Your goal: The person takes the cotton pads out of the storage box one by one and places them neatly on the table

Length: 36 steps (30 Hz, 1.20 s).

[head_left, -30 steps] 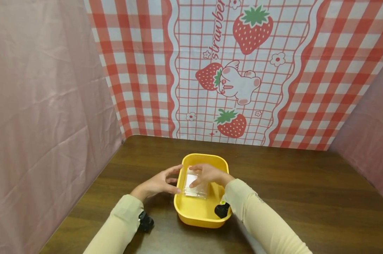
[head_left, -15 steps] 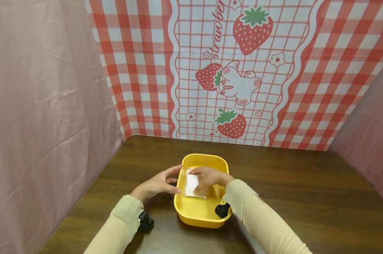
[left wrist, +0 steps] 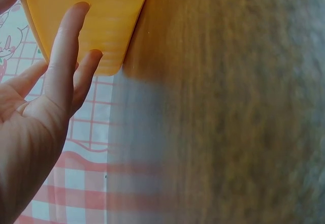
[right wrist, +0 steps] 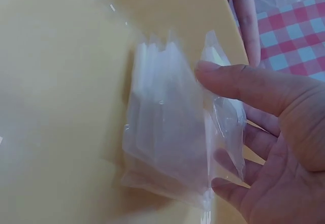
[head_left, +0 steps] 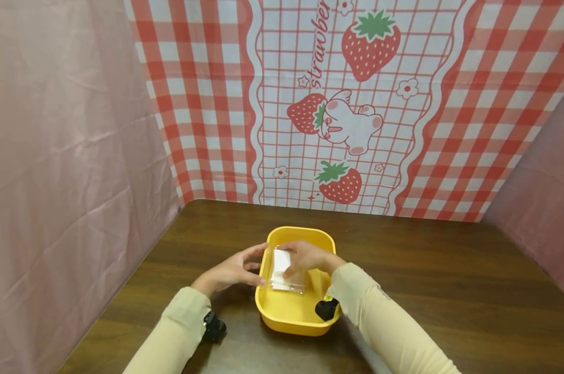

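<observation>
A yellow plastic tub (head_left: 289,310) stands on the dark wooden table. Inside it, along the left wall, are several clear plastic packets (right wrist: 162,117) with white contents, leaning together in a row. My right hand (head_left: 310,257) reaches into the tub. In the right wrist view its thumb and fingers pinch a single packet (right wrist: 231,127), a little apart from the others. Outside the tub, my left hand (head_left: 230,271) has its fingers spread, with the fingertips at the left wall and rim. The left wrist view shows those fingers (left wrist: 66,56) fairly straight against the tub's side.
Dark wooden table (head_left: 427,280) surrounds the tub. Behind it hangs a red-and-white checked cloth (head_left: 207,114) with strawberries; a pink curtain (head_left: 76,156) hangs at the left. Black wrist cameras (head_left: 214,327) sit on both wrists, the right one over the tub's rim.
My right thumb and fingers have shifted slightly over the packets, and the white packets have spread apart and tilted. The left hand and the tub stay almost still.
</observation>
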Tool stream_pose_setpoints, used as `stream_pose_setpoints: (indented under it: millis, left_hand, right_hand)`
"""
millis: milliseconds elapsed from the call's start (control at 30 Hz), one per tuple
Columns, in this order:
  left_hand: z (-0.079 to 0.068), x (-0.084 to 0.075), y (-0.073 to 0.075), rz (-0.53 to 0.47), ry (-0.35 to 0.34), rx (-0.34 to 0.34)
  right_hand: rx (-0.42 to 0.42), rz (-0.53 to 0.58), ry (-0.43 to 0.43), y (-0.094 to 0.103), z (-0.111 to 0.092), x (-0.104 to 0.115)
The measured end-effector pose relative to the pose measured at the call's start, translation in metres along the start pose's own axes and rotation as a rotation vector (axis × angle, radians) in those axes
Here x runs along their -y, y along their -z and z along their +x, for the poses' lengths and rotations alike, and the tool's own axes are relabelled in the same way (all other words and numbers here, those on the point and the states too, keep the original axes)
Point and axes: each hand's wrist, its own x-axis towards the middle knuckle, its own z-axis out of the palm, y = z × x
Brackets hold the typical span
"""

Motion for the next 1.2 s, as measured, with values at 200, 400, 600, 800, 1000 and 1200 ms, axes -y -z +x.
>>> stream_pose_setpoints:
  millis: [200, 400, 600, 800, 1000, 1200]
  left_hand:
    - [-0.001, -0.001, 0.000, 0.005, 0.005, -0.012]
    - [-0.001, 0.000, 0.001, -0.002, -0.004, 0.005]
    - [-0.001, -0.001, 0.002, -0.010, -0.019, 0.022]
    - [0.002, -0.002, 0.003, -0.014, -0.011, 0.026]
    - [0.001, 0.000, 0.001, -0.020, -0.012, 0.034]
    - [0.000, 0.002, 0.000, -0.038, -0.014, 0.035]
  right_hand:
    - [-0.020, 0.006, 0.005, 0.005, -0.002, 0.006]
    - [-0.027, -0.039, 0.029, 0.014, -0.005, 0.011]
    - [-0.039, -0.063, 0.048, 0.021, -0.010, 0.015]
    - [-0.062, -0.054, 0.069, 0.027, -0.017, 0.015]
    - [-0.093, -0.080, 0.057, 0.031, -0.027, 0.013]
    - [-0.143, -0.073, 0.017, 0.035, -0.037, 0.013]
